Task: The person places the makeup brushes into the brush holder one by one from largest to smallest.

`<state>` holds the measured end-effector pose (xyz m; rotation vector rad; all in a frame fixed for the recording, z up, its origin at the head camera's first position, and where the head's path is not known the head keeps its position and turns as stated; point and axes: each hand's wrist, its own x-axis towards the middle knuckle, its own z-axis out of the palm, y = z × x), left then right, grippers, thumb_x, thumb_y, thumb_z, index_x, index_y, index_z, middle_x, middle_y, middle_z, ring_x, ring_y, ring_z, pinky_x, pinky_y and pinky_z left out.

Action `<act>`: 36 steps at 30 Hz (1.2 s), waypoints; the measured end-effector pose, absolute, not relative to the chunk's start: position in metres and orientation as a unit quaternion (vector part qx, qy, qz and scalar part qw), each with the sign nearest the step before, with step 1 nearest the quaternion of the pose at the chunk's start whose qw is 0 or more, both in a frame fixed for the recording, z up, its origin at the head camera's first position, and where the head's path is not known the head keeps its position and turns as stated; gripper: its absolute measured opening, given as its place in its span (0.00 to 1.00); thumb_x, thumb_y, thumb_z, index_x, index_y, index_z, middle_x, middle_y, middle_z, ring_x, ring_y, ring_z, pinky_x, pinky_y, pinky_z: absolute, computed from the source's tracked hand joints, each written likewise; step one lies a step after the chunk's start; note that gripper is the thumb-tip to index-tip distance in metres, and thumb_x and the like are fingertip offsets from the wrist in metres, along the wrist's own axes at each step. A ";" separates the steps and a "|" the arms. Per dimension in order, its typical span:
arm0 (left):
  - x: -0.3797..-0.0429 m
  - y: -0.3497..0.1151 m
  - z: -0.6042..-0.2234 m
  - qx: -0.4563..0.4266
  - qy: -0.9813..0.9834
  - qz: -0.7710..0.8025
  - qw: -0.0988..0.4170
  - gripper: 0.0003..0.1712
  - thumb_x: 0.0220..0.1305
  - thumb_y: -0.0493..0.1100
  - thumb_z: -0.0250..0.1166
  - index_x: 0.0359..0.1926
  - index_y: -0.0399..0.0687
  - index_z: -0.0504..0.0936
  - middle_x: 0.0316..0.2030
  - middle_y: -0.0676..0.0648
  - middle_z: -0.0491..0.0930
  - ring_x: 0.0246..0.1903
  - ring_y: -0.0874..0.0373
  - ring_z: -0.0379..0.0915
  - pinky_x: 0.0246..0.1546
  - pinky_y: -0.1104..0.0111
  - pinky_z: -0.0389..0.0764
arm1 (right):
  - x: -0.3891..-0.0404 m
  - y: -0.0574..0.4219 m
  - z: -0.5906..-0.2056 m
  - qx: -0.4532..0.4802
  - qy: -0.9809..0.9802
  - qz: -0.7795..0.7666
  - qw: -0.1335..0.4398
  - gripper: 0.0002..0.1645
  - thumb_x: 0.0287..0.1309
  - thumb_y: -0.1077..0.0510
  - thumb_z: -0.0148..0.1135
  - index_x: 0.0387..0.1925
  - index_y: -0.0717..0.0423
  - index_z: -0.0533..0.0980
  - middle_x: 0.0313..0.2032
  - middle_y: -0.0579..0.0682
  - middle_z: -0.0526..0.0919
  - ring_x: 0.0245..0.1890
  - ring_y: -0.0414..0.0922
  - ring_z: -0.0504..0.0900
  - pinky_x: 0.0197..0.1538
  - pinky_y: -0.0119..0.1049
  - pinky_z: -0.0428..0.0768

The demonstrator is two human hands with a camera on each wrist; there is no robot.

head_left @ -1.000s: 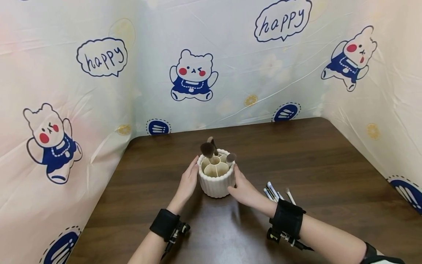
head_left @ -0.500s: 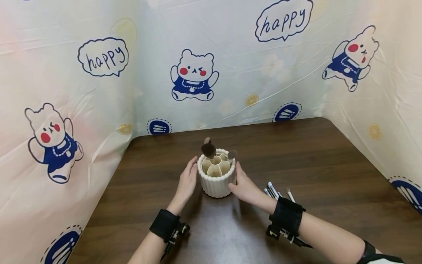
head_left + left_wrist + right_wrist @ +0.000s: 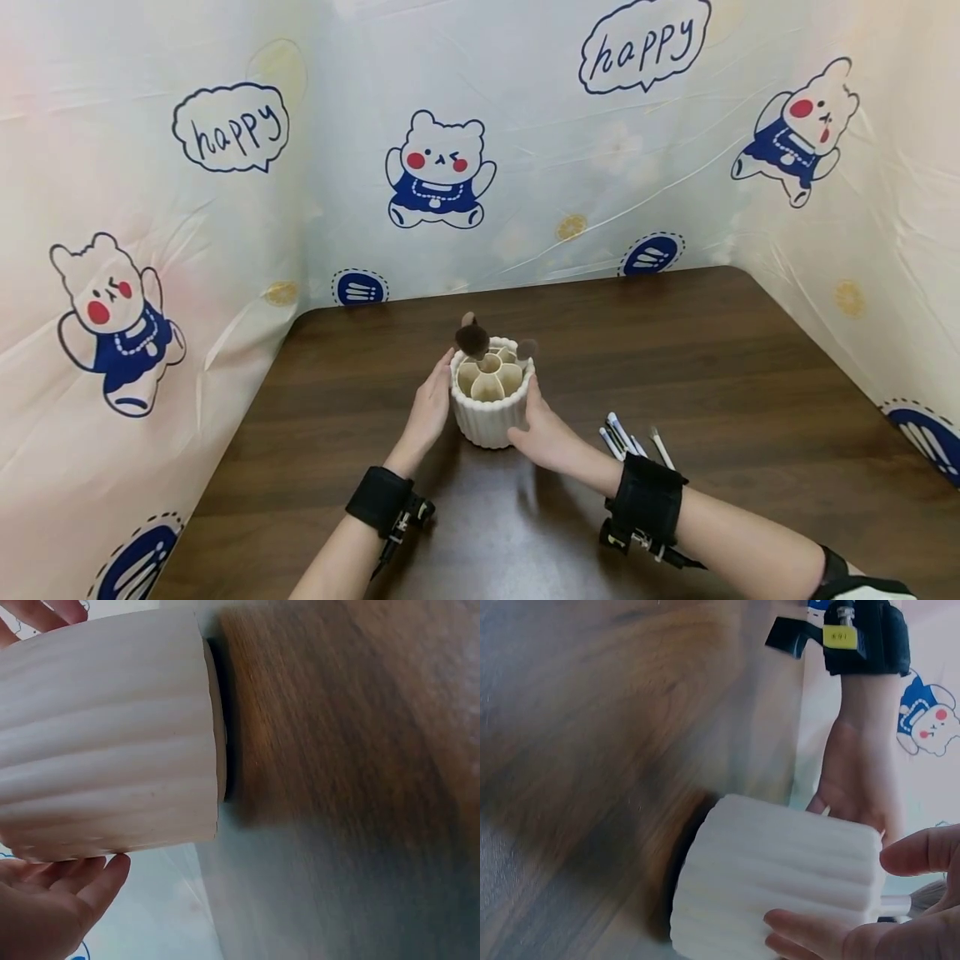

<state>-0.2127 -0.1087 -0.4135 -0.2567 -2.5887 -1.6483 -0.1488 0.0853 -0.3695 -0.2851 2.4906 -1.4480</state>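
A cream ribbed brush holder (image 3: 487,425) with petal-shaped compartments stands upright on the table, between both hands. A fluffy dark-brown makeup brush (image 3: 472,342) rises at its back left, partly covering another brush (image 3: 468,318). On the right of the rim shows a greyish brush (image 3: 527,348). My left hand (image 3: 430,408) holds the holder's left side, with fingertips against the wall in the left wrist view. The right hand (image 3: 547,433) grips the opposite side, thumb toward the front. In the right wrist view its fingers (image 3: 810,930) lie along the ribs.
Several slim brushes (image 3: 618,433) lie on the dark wooden table (image 3: 712,358), right of the holder, partly behind the right wrist strap (image 3: 647,500). One more light-handled brush (image 3: 662,448) lies beside them. A printed cloth (image 3: 525,167) hangs around the table's back and sides.
The holder has turned slightly counterclockwise between the hands; its back brushes have shifted left and its compartments have rotated. Over the last half second both hands have moved only a little.
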 end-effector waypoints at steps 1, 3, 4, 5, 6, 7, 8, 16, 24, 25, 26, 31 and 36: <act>-0.212 -0.109 -0.414 -0.083 -0.840 -0.535 0.034 0.30 0.78 0.51 0.33 0.72 0.40 0.57 0.72 0.41 0.58 0.72 0.45 0.52 0.72 0.51 0.55 | -0.150 0.086 -0.370 -0.098 0.854 -0.496 0.121 0.52 0.56 0.66 0.52 0.70 0.76 0.30 0.72 0.74 0.37 0.73 0.62 0.44 0.73 0.55 0.51; -0.209 -0.110 -0.414 -0.082 -0.840 -0.534 0.040 0.29 0.78 0.50 0.35 0.71 0.39 0.58 0.71 0.40 0.59 0.71 0.45 0.53 0.71 0.50 0.56 | -0.155 0.086 -0.371 -0.099 0.856 -0.495 0.115 0.52 0.55 0.66 0.52 0.70 0.77 0.31 0.71 0.74 0.38 0.73 0.62 0.44 0.74 0.55 0.50; -0.208 -0.110 -0.414 -0.083 -0.840 -0.534 0.046 0.29 0.78 0.49 0.35 0.71 0.38 0.59 0.70 0.39 0.60 0.71 0.44 0.55 0.71 0.50 0.58 | -0.157 0.087 -0.372 -0.099 0.856 -0.494 0.113 0.52 0.55 0.66 0.52 0.70 0.77 0.31 0.72 0.74 0.37 0.73 0.62 0.44 0.74 0.55 0.49; -0.208 -0.110 -0.415 -0.081 -0.840 -0.534 0.051 0.28 0.78 0.48 0.36 0.70 0.38 0.60 0.69 0.39 0.62 0.70 0.44 0.56 0.70 0.50 0.59 | -0.160 0.088 -0.373 -0.099 0.858 -0.492 0.111 0.52 0.55 0.66 0.51 0.70 0.77 0.31 0.72 0.73 0.37 0.74 0.62 0.44 0.74 0.55 0.49; -0.207 -0.110 -0.415 -0.079 -0.838 -0.536 0.058 0.27 0.78 0.48 0.37 0.69 0.39 0.62 0.69 0.38 0.64 0.69 0.44 0.57 0.69 0.50 0.60 | -0.162 0.089 -0.374 -0.099 0.859 -0.491 0.110 0.52 0.55 0.65 0.51 0.70 0.77 0.32 0.72 0.73 0.37 0.74 0.62 0.43 0.74 0.55 0.49; -0.207 -0.110 -0.415 -0.076 -0.838 -0.537 0.063 0.27 0.77 0.48 0.38 0.68 0.39 0.63 0.68 0.39 0.65 0.69 0.44 0.59 0.69 0.50 0.61 | -0.165 0.090 -0.374 -0.098 0.859 -0.490 0.108 0.51 0.56 0.65 0.51 0.70 0.77 0.32 0.72 0.73 0.37 0.74 0.62 0.43 0.74 0.55 0.49; -0.206 -0.110 -0.415 -0.074 -0.836 -0.539 0.069 0.26 0.77 0.47 0.38 0.67 0.39 0.65 0.67 0.39 0.67 0.68 0.44 0.60 0.68 0.50 0.62 | -0.167 0.091 -0.374 -0.097 0.860 -0.489 0.108 0.51 0.56 0.65 0.50 0.70 0.76 0.32 0.72 0.73 0.37 0.74 0.62 0.43 0.74 0.55 0.49; -0.206 -0.108 -0.414 -0.063 -0.832 -0.546 0.075 0.24 0.76 0.44 0.37 0.66 0.38 0.66 0.64 0.37 0.69 0.66 0.44 0.63 0.67 0.50 0.64 | -0.171 0.092 -0.374 -0.079 0.865 -0.484 0.108 0.51 0.57 0.65 0.50 0.71 0.74 0.31 0.72 0.72 0.38 0.74 0.62 0.43 0.74 0.55 0.51; -0.214 -0.108 -0.412 -0.049 -0.832 -0.552 0.032 0.28 0.76 0.45 0.34 0.72 0.44 0.58 0.71 0.41 0.60 0.71 0.48 0.54 0.72 0.53 0.56 | -0.153 0.084 -0.371 -0.084 0.857 -0.494 0.121 0.53 0.55 0.65 0.51 0.71 0.73 0.30 0.72 0.73 0.36 0.74 0.63 0.40 0.73 0.57 0.51; -0.215 -0.108 -0.412 -0.054 -0.833 -0.550 0.030 0.28 0.76 0.45 0.34 0.72 0.43 0.58 0.71 0.41 0.59 0.72 0.47 0.53 0.72 0.53 0.56 | -0.151 0.083 -0.370 -0.084 0.856 -0.494 0.125 0.53 0.56 0.65 0.51 0.71 0.73 0.30 0.72 0.72 0.36 0.74 0.62 0.40 0.73 0.57 0.51; -0.216 -0.108 -0.411 -0.058 -0.833 -0.549 0.029 0.28 0.76 0.45 0.33 0.72 0.42 0.58 0.71 0.41 0.59 0.72 0.47 0.52 0.72 0.52 0.55 | -0.150 0.083 -0.370 -0.084 0.855 -0.495 0.129 0.53 0.57 0.65 0.51 0.71 0.72 0.29 0.72 0.72 0.35 0.74 0.62 0.40 0.73 0.57 0.51; -0.217 -0.107 -0.411 -0.069 -0.836 -0.544 0.030 0.28 0.76 0.44 0.33 0.71 0.39 0.59 0.71 0.38 0.59 0.71 0.44 0.52 0.71 0.50 0.55 | -0.151 0.083 -0.371 -0.084 0.857 -0.491 0.130 0.51 0.59 0.64 0.51 0.71 0.72 0.30 0.73 0.71 0.36 0.74 0.62 0.41 0.73 0.57 0.51; -0.211 -0.106 -0.410 -0.055 -0.833 -0.549 0.027 0.28 0.75 0.44 0.33 0.71 0.40 0.60 0.70 0.39 0.61 0.71 0.45 0.54 0.71 0.51 0.57 | -0.158 0.086 -0.374 -0.089 0.863 -0.483 0.115 0.51 0.58 0.65 0.51 0.71 0.74 0.31 0.72 0.73 0.38 0.74 0.63 0.43 0.73 0.57 0.51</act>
